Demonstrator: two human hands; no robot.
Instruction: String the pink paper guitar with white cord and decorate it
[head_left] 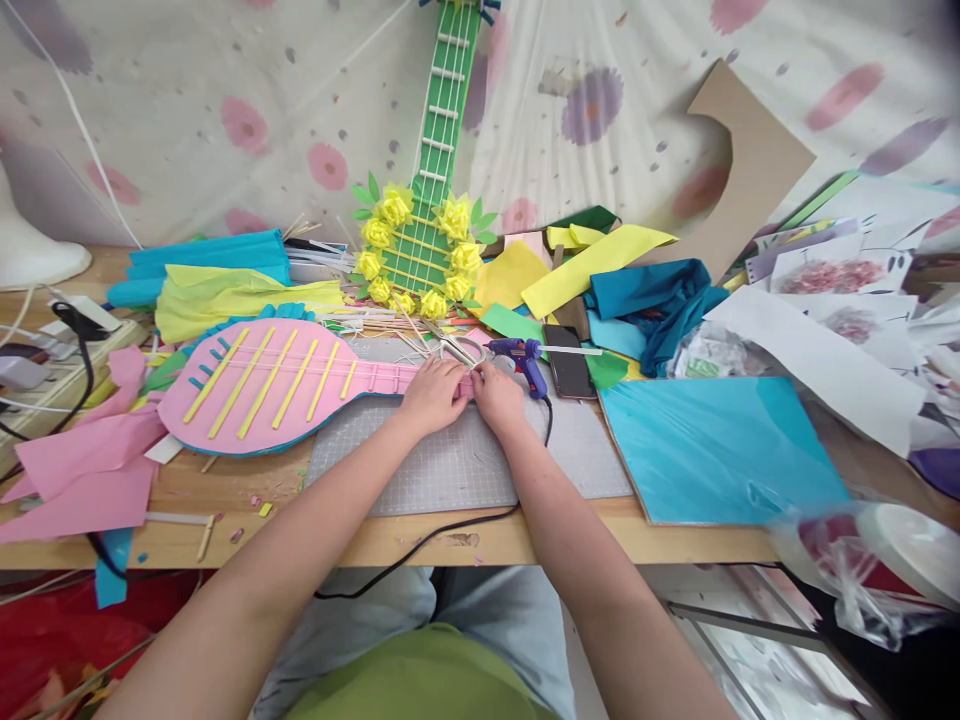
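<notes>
A pink paper lute [259, 385] with yellow strips, thin strings and a blue edge lies flat on the table, its narrow neck pointing right. Around the end of that neck are the closed fingers of my left hand [435, 397]. Right beside it, my right hand [499, 398] pinches the same end; the fingertips of both hands nearly meet, and the exact spot they work on is hidden. Just behind the hands lie silver scissors [459, 348]. A blue glue gun [525, 362] rests right of my right hand, near a dark phone [570, 362].
Under the hands is a grey cutting mat [420, 470]. A green paper lute with yellow flowers [439, 170] leans against the curtain. Coloured paper is heaped behind; a blue board [720, 450] lies right. The glue gun's black cord [420, 555] crosses the table's front edge.
</notes>
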